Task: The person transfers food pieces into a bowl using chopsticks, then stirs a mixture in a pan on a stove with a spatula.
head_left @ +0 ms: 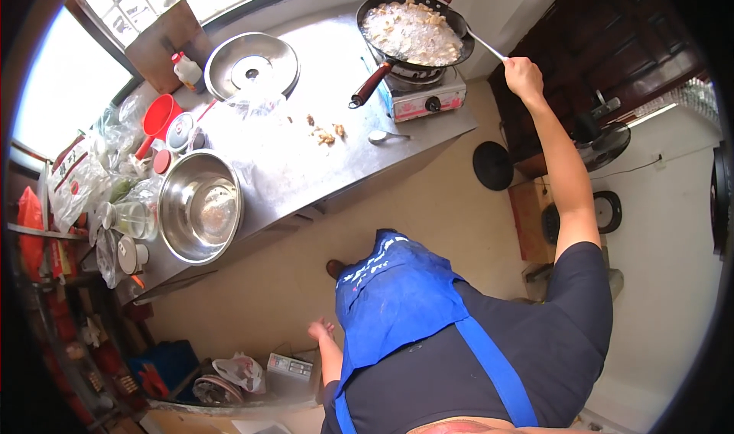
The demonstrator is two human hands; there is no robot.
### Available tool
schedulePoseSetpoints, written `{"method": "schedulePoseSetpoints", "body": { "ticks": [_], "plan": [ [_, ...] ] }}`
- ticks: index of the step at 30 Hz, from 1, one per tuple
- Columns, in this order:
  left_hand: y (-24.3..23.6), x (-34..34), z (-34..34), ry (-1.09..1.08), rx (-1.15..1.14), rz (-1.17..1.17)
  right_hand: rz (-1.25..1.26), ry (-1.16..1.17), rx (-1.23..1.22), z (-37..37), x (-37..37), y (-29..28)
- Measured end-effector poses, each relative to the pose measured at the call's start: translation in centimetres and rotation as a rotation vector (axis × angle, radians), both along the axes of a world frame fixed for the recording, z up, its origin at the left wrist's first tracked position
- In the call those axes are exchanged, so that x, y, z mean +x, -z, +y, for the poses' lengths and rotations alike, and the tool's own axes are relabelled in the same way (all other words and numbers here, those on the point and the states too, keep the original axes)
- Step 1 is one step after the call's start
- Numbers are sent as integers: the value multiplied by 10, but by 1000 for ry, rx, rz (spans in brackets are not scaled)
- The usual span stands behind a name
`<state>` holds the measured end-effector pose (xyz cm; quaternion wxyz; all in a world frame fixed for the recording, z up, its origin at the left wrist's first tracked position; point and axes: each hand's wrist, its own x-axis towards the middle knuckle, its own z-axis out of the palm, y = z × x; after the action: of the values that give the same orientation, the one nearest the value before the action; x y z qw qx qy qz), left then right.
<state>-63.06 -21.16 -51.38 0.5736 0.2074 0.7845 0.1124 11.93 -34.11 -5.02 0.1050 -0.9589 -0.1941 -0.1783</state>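
Note:
My right hand (524, 78) is stretched out to the far right, closed round the end of a long-handled metal utensil (487, 44). The utensil's head is out of sight in a dark wok (372, 46) with a wooden handle. Pale pieces of food (413, 30) fry in bubbling, foamy oil inside it. Under the wok stands a portable gas stove (451, 98) with a black knob. My left hand (321, 328) hangs low beside my blue apron (397, 289), away from the counter, holding nothing, its fingers loosely apart.
On the metal counter (306, 159) lie a spoon (380, 137) and brown food bits (327, 137). Two steel basins (200, 205), a red dipper (159, 114), a bottle (186, 70) and plastic bags crowd its left part. A dark round lid (493, 166) is near the door.

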Motion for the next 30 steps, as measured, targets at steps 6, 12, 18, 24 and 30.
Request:
{"method": "schedulePoseSetpoints", "body": {
  "ticks": [6, 12, 18, 24, 30],
  "plan": [
    [3, -14, -12, -58, 9, 11, 574, 70, 227, 0, 4, -21],
    [-2, -9, -28, -92, -8, 13, 1189, 174, 560, -3, 8, -27],
    [-7, -1, -35, -84, -37, 35, 1341, 99, 823, 25, -5, 12],
    [0, -8, -33, -77, -18, 2, 1282, 4, 922, 52, -17, 34],
    [3, -17, -36, -95, -16, -2, 1012, -95, 834, 59, -25, 46]
  ]
}}
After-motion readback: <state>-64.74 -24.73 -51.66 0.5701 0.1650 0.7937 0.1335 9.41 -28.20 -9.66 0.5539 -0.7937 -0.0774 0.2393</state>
